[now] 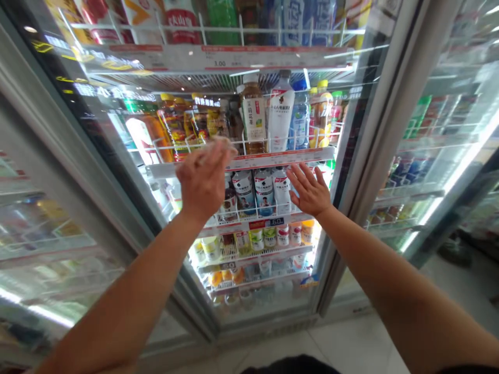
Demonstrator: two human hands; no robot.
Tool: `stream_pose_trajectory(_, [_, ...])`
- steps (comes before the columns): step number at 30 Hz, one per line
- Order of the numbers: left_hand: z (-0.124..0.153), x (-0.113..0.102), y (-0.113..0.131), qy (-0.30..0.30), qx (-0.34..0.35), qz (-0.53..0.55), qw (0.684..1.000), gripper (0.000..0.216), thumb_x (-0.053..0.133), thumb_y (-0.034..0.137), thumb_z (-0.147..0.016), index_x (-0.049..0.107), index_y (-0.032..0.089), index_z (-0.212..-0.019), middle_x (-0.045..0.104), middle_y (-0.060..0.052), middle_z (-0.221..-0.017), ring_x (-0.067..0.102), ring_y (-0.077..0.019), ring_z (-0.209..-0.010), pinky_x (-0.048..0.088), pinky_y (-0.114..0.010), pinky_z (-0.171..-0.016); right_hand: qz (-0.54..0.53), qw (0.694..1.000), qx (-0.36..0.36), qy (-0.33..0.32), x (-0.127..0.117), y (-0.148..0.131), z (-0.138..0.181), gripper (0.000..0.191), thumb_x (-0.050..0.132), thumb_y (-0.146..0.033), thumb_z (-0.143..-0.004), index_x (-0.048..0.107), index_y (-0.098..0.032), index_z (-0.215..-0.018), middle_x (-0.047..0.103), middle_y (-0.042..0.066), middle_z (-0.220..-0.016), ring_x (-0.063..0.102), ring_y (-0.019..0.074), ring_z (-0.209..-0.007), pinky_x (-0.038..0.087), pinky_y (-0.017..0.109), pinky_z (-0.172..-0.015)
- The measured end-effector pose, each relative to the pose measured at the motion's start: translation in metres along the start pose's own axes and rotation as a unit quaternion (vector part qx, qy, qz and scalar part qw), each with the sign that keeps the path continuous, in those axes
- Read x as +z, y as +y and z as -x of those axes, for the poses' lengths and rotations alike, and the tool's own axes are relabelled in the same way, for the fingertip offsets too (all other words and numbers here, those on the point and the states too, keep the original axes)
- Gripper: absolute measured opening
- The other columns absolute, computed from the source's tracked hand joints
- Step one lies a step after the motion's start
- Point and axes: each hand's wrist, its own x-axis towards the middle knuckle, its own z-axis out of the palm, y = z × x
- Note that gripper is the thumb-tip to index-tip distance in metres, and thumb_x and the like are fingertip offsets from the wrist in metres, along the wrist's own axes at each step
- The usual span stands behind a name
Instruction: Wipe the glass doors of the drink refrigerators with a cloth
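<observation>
While the person's hands are apart, left hand at their 11 o'clock grips a blurred pale cloth; right hand at 1 is open, fingers spread. Glass door just ahead, can't tell contact from here. Bottles on shelves behind, 12 o'clock.

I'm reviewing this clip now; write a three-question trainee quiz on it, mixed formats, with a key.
1. True or false: the right hand is clenched in a fist.
2. Which hand holds the pale, crumpled cloth?
a) right hand
b) left hand
c) neither
3. Fill in: the bottled drinks stand on shelves behind a see-through ____ door.

Key: 1. False, it is open with fingers extended. 2. b. 3. glass.
</observation>
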Motion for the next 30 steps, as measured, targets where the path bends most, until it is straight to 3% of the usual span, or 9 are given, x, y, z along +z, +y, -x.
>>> stream_pose_trajectory(3, [0.005, -0.001, 0.002, -0.052, 0.113, 0.005, 0.992, 0.049, 0.046, 0.019, -0.100, 0.051, 0.038, -0.145, 0.057, 0.005, -0.145, 0.050, -0.0216, -0.131, 0.040, -0.044, -0.108, 0.002, 1.000, -0.004, 0.005, 0.000, 0.000, 0.000, 0.070, 0.042, -0.039, -0.102, 0.006, -0.030, -0.162, 0.040, 0.001, -0.161, 0.038, 0.0243, -0.149, 0.016, 0.046, -0.128])
stream_pose_trajectory(9, [-0.011, -0.019, -0.022, 0.011, -0.056, -0.004, 0.998, 0.043, 0.034, 0.030, -0.107, 0.051, 0.016, -0.143, 0.041, 0.000, -0.158, 0.035, -0.0248, -0.141, 0.030, -0.057, -0.114, 0.013, 1.000, -0.006, 0.010, -0.002, 0.000, -0.001, 0.070, 0.041, -0.038, -0.102, 0.005, -0.029, -0.162, 0.040, 0.001, -0.160, 0.038, 0.0244, -0.149, 0.015, 0.046, -0.128])
stream_pose_trajectory(11, [-0.003, -0.017, -0.017, 0.010, -0.025, 0.001, 1.000, 0.041, 0.039, 0.027, -0.106, 0.050, 0.021, -0.145, 0.043, 0.002, -0.157, 0.037, -0.0232, -0.139, 0.032, -0.052, -0.114, 0.018, 1.000, -0.008, 0.016, -0.002, 0.000, -0.002, 0.070, 0.041, -0.038, -0.102, 0.006, -0.029, -0.162, 0.042, 0.002, -0.160, 0.038, 0.0241, -0.149, 0.014, 0.045, -0.128])
stream_pose_trajectory(15, [0.007, -0.018, -0.015, -0.059, 0.085, 0.015, 0.995, 0.041, 0.046, 0.021, -0.105, 0.052, 0.035, -0.143, 0.053, 0.009, -0.148, 0.044, -0.0177, -0.134, 0.035, -0.042, -0.112, 0.025, 0.999, -0.014, 0.022, -0.002, 0.000, -0.001, 0.071, 0.042, -0.038, -0.102, 0.008, -0.028, -0.163, 0.043, 0.002, -0.159, 0.038, 0.0234, -0.149, 0.012, 0.044, -0.129])
stream_pose_trajectory(21, [0.009, -0.021, -0.029, 0.026, -0.044, -0.019, 0.999, 0.041, 0.040, 0.023, -0.105, 0.050, 0.025, -0.145, 0.044, 0.003, -0.156, 0.040, -0.0242, -0.138, 0.035, -0.052, -0.111, 0.013, 1.000, -0.001, 0.006, -0.001, 0.000, 0.000, 0.071, 0.041, -0.038, -0.102, 0.005, -0.031, -0.162, 0.040, 0.001, -0.161, 0.038, 0.0244, -0.149, 0.015, 0.046, -0.128])
stream_pose_trajectory(23, [0.022, -0.015, -0.024, 0.033, 0.009, -0.031, 0.999, 0.043, 0.044, 0.020, -0.103, 0.050, 0.028, -0.146, 0.048, 0.003, -0.153, 0.046, -0.0237, -0.134, 0.041, -0.049, -0.106, 0.011, 1.000, 0.000, 0.004, -0.001, 0.000, 0.000, 0.071, 0.041, -0.038, -0.102, 0.004, -0.031, -0.162, 0.040, 0.001, -0.161, 0.037, 0.0241, -0.149, 0.015, 0.046, -0.128])
stream_pose_trajectory(25, [0.034, -0.011, -0.020, 0.002, 0.111, -0.036, 0.993, 0.047, 0.050, 0.017, -0.100, 0.053, 0.036, -0.143, 0.055, 0.006, -0.146, 0.053, -0.0197, -0.127, 0.046, -0.042, -0.101, 0.013, 1.000, 0.001, 0.005, -0.001, -0.001, 0.000, 0.072, 0.042, -0.037, -0.101, 0.004, -0.030, -0.162, 0.041, 0.001, -0.161, 0.036, 0.0235, -0.150, 0.014, 0.046, -0.128])
stream_pose_trajectory(27, [0.037, -0.012, -0.024, -0.035, 0.159, -0.035, 0.986, 0.049, 0.054, 0.016, -0.099, 0.054, 0.042, -0.141, 0.059, 0.009, -0.142, 0.055, -0.0172, -0.125, 0.047, -0.038, -0.101, 0.018, 1.000, -0.002, 0.006, -0.002, -0.001, -0.001, 0.071, 0.042, -0.037, -0.102, 0.005, -0.029, -0.162, 0.041, 0.001, -0.161, 0.036, 0.0230, -0.150, 0.013, 0.045, -0.128])
stream_pose_trajectory(30, [0.035, -0.016, -0.036, -0.004, 0.068, -0.020, 0.997, 0.042, 0.051, 0.021, -0.101, 0.055, 0.034, -0.141, 0.057, 0.006, -0.144, 0.049, -0.0204, -0.132, 0.044, -0.045, -0.108, 0.024, 1.000, -0.005, 0.009, -0.002, -0.001, 0.000, 0.070, 0.041, -0.038, -0.102, 0.006, -0.029, -0.162, 0.040, 0.002, -0.161, 0.036, 0.0231, -0.150, 0.014, 0.046, -0.128])
